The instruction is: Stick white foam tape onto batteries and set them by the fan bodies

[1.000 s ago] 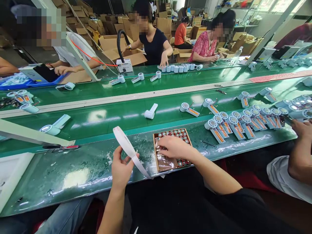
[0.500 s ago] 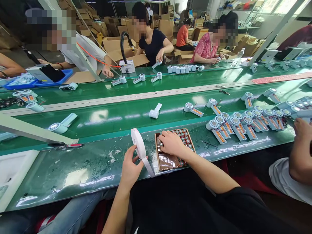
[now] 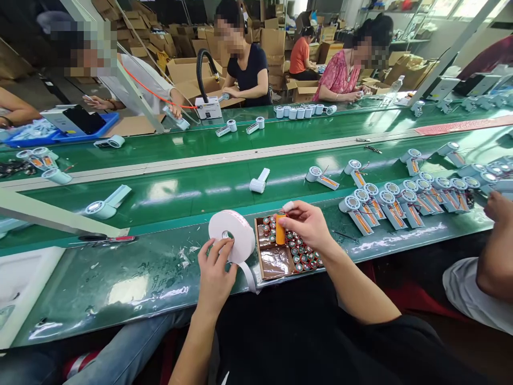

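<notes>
My left hand point(image 3: 217, 264) grips a wide white roll of tape point(image 3: 236, 227) by its lower edge, and a loose end of the tape hangs down at its right. Between the fingers of my right hand point(image 3: 306, 222) is an orange cylindrical battery point(image 3: 280, 230), held upright above a cardboard box point(image 3: 259, 262). Several batteries point(image 3: 302, 256) stand in that box with their round ends up and thin red wires among them. Brown film lines the box's front left part. A white wrap or piece covers a fingertip of my right hand.
Several light-blue fan housings with orange batteries point(image 3: 388, 198) cluster on the bench at right. More fan bodies point(image 3: 259, 182) lie on the green belt point(image 3: 192, 195). A screwdriver with a red handle point(image 3: 124, 239) lies left, near a white tray point(image 3: 28, 267). Co-workers sit opposite and at right.
My right hand has lifted the orange battery out of the box. My left hand has turned the tape roll so its flat face shows. Fan bodies on the near belt have shifted slightly right.
</notes>
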`<state>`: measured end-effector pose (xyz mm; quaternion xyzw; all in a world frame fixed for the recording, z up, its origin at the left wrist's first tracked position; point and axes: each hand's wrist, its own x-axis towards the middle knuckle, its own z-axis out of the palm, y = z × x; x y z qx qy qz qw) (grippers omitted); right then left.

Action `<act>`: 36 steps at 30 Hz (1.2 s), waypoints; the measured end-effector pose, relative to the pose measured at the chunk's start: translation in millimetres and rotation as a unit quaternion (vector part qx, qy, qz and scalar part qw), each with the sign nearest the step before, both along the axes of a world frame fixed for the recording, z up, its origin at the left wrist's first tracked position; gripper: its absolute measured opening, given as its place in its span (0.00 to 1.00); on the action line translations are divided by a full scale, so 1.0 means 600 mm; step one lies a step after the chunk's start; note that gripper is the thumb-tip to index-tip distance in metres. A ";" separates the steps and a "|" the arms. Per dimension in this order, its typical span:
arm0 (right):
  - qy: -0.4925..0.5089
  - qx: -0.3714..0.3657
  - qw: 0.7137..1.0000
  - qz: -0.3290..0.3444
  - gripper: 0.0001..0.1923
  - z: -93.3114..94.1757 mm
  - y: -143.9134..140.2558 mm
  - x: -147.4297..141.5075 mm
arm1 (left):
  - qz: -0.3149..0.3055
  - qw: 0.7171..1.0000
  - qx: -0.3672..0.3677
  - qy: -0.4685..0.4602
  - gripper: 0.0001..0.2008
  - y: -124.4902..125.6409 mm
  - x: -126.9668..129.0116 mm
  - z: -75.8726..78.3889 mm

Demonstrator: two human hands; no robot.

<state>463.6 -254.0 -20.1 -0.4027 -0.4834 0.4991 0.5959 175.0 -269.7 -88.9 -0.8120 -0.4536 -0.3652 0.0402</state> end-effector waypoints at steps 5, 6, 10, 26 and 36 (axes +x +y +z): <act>-0.080 0.017 0.997 -0.012 0.15 -0.013 -0.015 -0.041 | 0.003 0.999 0.029 0.026 0.26 -0.003 0.019 0.021; -0.075 0.013 0.997 -0.003 0.15 -0.019 -0.014 -0.045 | 0.008 0.999 0.026 0.029 0.25 -0.004 0.021 0.024; 0.011 -0.025 0.997 0.069 0.23 -0.038 -0.011 -0.049 | 0.044 0.999 -0.003 0.028 0.24 -0.011 0.026 0.028; 0.244 0.175 0.875 -0.379 0.30 -0.001 0.033 0.196 | 0.178 0.968 -0.164 0.073 0.29 -0.007 -0.059 -0.058; 0.206 0.035 0.924 -0.319 0.31 -0.061 -0.059 0.192 | 0.024 0.958 -0.283 0.039 0.32 0.267 0.104 -0.010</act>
